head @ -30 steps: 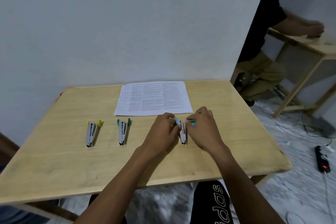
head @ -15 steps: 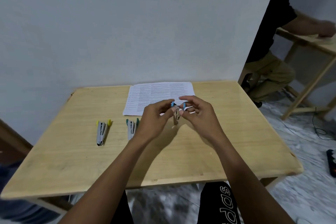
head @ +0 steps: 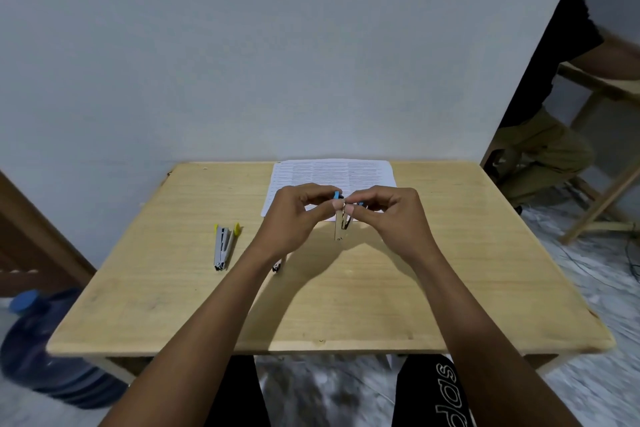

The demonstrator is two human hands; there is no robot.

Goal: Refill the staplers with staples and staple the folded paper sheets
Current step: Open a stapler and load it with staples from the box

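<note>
I hold a small blue-tipped stapler (head: 343, 224) upright above the wooden table (head: 433, 288). My left hand (head: 298, 215) pinches its blue top from the left, and my right hand (head: 391, 215) pinches it from the right. Its metal nose points down, clear of the tabletop. A yellow-tipped stapler (head: 223, 246) lies on the table to the left. A second stapler (head: 277, 267) lies mostly hidden under my left forearm; only its metal nose shows. Printed paper sheets (head: 332, 173) lie flat at the table's far edge, behind my hands.
A grey wall stands right behind the table. A blue water jug (head: 45, 350) sits on the floor at the lower left. Another person (head: 550, 107) sits at a second wooden table (head: 602, 83) to the right. Cables lie on the floor at the right.
Both hands picked the blue-tipped stapler off the table and raised it in front of the paper. My view tilted, and my left forearm now hides most of the green-tipped stapler.
</note>
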